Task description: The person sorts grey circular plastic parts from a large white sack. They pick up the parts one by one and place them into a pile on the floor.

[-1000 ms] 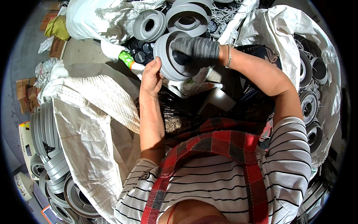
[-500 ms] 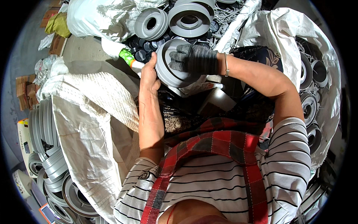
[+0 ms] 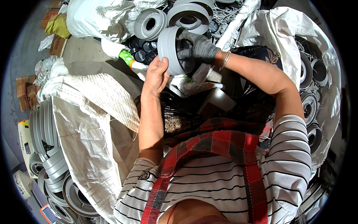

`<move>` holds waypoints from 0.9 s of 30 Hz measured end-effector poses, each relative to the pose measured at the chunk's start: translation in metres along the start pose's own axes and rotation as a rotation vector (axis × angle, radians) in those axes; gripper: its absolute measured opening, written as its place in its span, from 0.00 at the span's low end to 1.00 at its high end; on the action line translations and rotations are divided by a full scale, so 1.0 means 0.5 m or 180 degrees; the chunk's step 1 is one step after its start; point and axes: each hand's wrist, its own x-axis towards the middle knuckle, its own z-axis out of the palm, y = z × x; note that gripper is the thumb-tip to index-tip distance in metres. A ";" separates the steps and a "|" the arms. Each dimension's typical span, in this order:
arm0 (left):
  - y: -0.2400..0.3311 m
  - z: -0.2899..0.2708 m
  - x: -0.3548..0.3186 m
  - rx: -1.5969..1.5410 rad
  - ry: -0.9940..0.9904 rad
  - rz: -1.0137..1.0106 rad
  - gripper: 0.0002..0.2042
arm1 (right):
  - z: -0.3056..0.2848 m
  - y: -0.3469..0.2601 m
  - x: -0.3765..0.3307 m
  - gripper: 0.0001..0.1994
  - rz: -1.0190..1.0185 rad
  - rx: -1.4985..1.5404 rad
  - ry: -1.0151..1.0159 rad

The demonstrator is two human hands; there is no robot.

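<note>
My bare left hand (image 3: 156, 76) is closed on the lower left edge of a grey ribbed plastic ring (image 3: 167, 48), thumb on its outer wall. The ring is tilted, its dark opening turned to the right. My right hand (image 3: 201, 46), in a grey knit glove, is curled at that opening with its fingers reaching inside the rim. The fingertips are hidden there, so anything small between them does not show. Below the ring, a clear plastic piece (image 3: 203, 72) and a crumpled white bag (image 3: 186, 87) lie by my lap.
Grey rings (image 3: 151, 24) and black caps (image 3: 140, 56) are heaped ahead, beside thin grey offcuts (image 3: 227, 24). A white woven sack (image 3: 84, 145) stands at my left, past it stacked grey rings (image 3: 41, 125). Another open sack (image 3: 278, 26) at right holds more grey parts (image 3: 307, 106).
The ring has been tipped up and raised slightly, its opening now facing right. My right hand has moved from across its face to inside its right rim. My left hand has shifted lower on it.
</note>
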 end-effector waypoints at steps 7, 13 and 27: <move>-0.009 0.010 0.004 0.1028 -0.0252 0.0348 0.26 | 0.001 0.098 0.027 0.19 -0.1376 -0.0777 0.0077; -0.013 -0.001 0.005 0.0221 0.0339 0.0210 0.20 | -0.019 -0.025 0.012 0.28 -0.0421 -0.1039 -0.0076; -0.006 -0.004 -0.002 0.0153 -0.0040 -0.0033 0.19 | -0.019 0.009 0.008 0.27 -0.1251 -0.1176 0.0123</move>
